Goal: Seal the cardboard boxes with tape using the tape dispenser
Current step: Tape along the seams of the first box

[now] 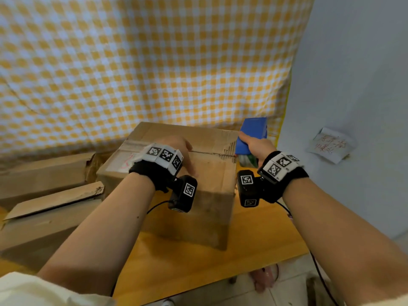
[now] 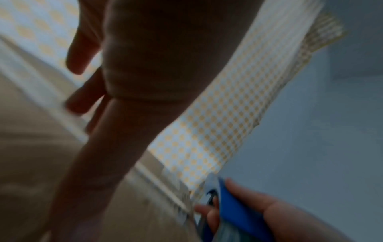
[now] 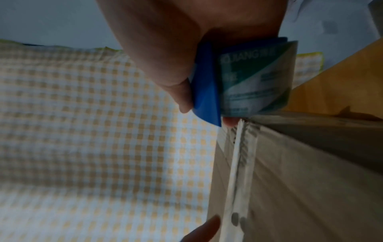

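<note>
Closed brown cardboard box [image 1: 205,177] sat on orange wooden table [image 1: 198,268], contents hidden. Left hand [image 1: 176,149] lay flat on top, fingers straight. Right hand [image 1: 257,145] gripped blue tape dispenser [image 1: 251,135] w/ green-labelled roll at box's right top edge, by the seam.

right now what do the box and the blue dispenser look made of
box: brown corrugated cardboard, matte, with scuffed faces and a worn top seam.
blue dispenser, gripped by the right hand: probably plastic, judging by its smooth, even colour and slight sheen.
</note>
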